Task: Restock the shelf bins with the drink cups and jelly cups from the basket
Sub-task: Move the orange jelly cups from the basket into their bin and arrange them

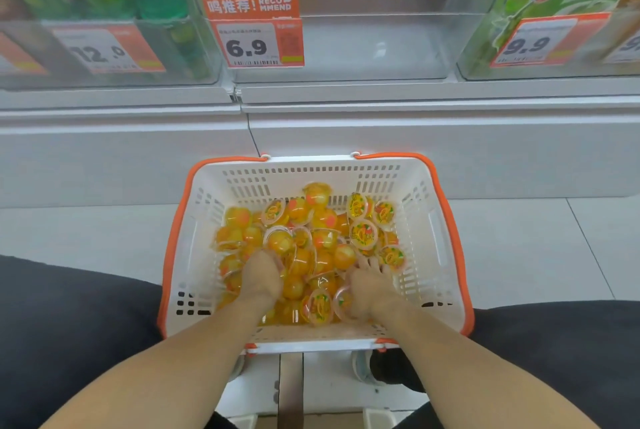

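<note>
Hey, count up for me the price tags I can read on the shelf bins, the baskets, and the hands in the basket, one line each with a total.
Readable price tags: 3 (12.0, 6.9, 9.9)
Basket: 1
Hands in the jelly cups: 2 (left hand, right hand)
Total: 6

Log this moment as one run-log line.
stage: scooping | left hand: in jelly cups | right hand: same | basket: full | 6.9 bin: nearly empty

Jelly cups [311, 248] in basket [426, 220] on floor, basket just before shelf w/ bins [346, 47] above.
</note>
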Demonstrator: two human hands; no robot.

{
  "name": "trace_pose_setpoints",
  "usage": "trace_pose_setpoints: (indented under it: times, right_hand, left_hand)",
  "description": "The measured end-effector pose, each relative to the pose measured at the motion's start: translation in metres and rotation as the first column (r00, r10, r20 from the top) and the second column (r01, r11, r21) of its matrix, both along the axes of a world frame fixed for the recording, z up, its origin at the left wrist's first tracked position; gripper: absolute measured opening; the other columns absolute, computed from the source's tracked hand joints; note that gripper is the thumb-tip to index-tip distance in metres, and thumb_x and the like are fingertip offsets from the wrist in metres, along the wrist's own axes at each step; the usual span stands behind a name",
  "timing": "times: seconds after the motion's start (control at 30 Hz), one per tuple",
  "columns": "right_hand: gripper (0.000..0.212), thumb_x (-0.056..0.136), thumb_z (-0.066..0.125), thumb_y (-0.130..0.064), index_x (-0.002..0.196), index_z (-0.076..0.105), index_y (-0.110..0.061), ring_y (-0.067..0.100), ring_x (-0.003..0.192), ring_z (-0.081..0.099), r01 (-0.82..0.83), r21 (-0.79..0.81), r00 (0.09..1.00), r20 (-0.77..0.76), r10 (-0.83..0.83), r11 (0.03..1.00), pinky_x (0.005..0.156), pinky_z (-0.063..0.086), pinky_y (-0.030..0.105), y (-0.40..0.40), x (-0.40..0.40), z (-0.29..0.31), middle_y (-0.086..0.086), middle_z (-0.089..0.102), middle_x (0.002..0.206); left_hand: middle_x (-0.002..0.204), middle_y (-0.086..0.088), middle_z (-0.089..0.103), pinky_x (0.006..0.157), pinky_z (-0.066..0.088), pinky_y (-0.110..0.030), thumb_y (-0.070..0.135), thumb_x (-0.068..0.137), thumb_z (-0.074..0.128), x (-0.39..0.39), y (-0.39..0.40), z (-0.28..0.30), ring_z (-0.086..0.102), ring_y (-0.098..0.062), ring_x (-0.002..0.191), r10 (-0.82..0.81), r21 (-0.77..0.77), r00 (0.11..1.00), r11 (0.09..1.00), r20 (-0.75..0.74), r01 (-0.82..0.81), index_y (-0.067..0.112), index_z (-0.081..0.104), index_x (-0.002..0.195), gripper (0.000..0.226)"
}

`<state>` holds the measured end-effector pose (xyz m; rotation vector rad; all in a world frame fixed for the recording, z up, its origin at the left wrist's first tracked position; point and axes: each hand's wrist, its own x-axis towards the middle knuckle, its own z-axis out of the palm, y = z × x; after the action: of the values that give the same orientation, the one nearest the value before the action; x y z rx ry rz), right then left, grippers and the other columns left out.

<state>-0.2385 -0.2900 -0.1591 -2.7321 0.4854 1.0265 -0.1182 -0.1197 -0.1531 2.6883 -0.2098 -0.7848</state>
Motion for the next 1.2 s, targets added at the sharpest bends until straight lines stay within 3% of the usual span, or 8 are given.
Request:
trace_pose_setpoints:
  times: [0.1,0.2,0.3,0.4,0.5,0.7,0.97,1.2]
  right_hand:
    - [0.03,0.088,0.067,-0.039,0.11,0.067,-0.018,0.032,0.14,0.026,-0.033,0.041,0.999,0.03,0.032,0.999,0.119,0.021,0.051,-0.002,0.006,0.004,0.009,0.039,0.149]
    - [0.022,0.09,0.067,-0.03,0.104,0.067,-0.013,0.027,0.131,0.042,-0.023,0.196,1.0,0.016,0.02,0.98,0.106,0.038,0.04,-0.001,0.011,0.018,0.01,0.059,0.127]
    - [0.012,0.087,0.071,-0.021,0.085,0.06,-0.017,0.021,0.099,0.059,0.229,0.454,0.971,-0.042,-0.236,0.861,0.074,0.046,0.029,-0.01,0.021,0.032,0.001,0.063,0.097]
    - [0.017,0.085,0.073,-0.021,0.079,0.058,-0.017,0.017,0.106,0.058,0.376,0.617,0.906,-0.089,-0.413,0.692,0.079,0.052,0.034,-0.029,0.034,0.051,-0.001,0.061,0.102]
    - [0.013,0.086,0.069,-0.023,0.084,0.058,-0.016,0.02,0.091,0.062,0.505,0.76,0.765,-0.174,-0.62,0.41,0.065,0.058,0.033,-0.042,0.046,0.073,0.004,0.058,0.098]
    - [0.02,0.094,0.053,-0.025,0.107,0.066,-0.019,0.018,0.063,0.059,0.443,0.872,0.602,-0.118,-0.79,0.208,0.047,0.042,0.027,-0.05,0.058,0.113,0.003,0.064,0.09]
    - [0.023,0.097,0.05,-0.026,0.111,0.064,-0.013,0.025,0.072,0.068,0.323,0.918,0.554,0.014,-0.832,0.23,0.045,0.042,0.028,-0.052,0.076,0.192,0.009,0.069,0.092]
    - [0.03,0.091,0.044,-0.006,0.115,0.064,-0.004,0.03,0.073,0.056,0.144,0.983,0.582,0.013,-0.813,0.118,0.055,0.041,0.033,-0.052,0.085,0.264,0.015,0.063,0.084]
  left_hand:
    - [0.11,-0.007,0.069,0.089,0.055,-0.033,0.0,0.079,0.069,0.011,0.009,-0.002,0.064,-0.024,0.103,0.246,-0.031,0.953,0.966,-0.176,-0.255,0.011,0.074,0.099,0.023]
    - [0.125,-0.011,0.059,0.081,0.06,-0.035,-0.011,0.087,0.064,0.022,0.014,0.005,0.063,-0.025,0.097,0.444,-0.103,0.655,0.776,-0.611,-0.622,0.001,0.055,0.133,0.048]
    - [0.133,-0.016,0.055,0.085,0.056,-0.034,-0.017,0.082,0.064,0.023,0.022,0.02,0.059,-0.03,0.11,0.305,-0.071,0.367,0.677,-0.879,-0.732,0.005,0.052,0.138,0.061]
    - [0.127,-0.015,0.061,0.072,0.055,-0.026,-0.014,0.061,0.084,0.018,0.023,0.037,0.061,-0.029,0.105,-0.023,-0.19,0.217,0.58,-0.976,-0.792,0.012,0.062,0.131,0.078]
    - [0.116,-0.011,0.059,0.052,0.046,-0.021,-0.013,0.049,0.09,0.022,0.009,0.054,0.061,-0.027,0.086,-0.23,-0.318,0.237,0.439,-0.944,-0.84,0.013,0.065,0.129,0.087]
    - [0.121,-0.012,0.06,0.063,0.036,-0.023,-0.008,0.08,0.066,0.049,-0.03,0.1,0.051,-0.019,0.087,-0.563,-0.55,0.305,0.338,-0.768,-0.764,0.016,0.052,0.142,0.068]
    - [0.126,-0.019,0.058,0.09,0.05,-0.03,0.009,0.07,0.086,0.082,-0.063,0.198,0.057,-0.031,0.113,-0.638,-0.835,0.539,0.406,-0.55,-0.371,0.009,0.048,0.142,0.082]
    - [0.084,-0.006,0.06,0.04,0.023,-0.015,0.015,0.082,0.074,0.097,-0.076,0.297,0.044,-0.009,0.048,-0.462,-0.812,0.761,0.566,-0.456,-0.143,0.009,0.059,0.111,0.034]
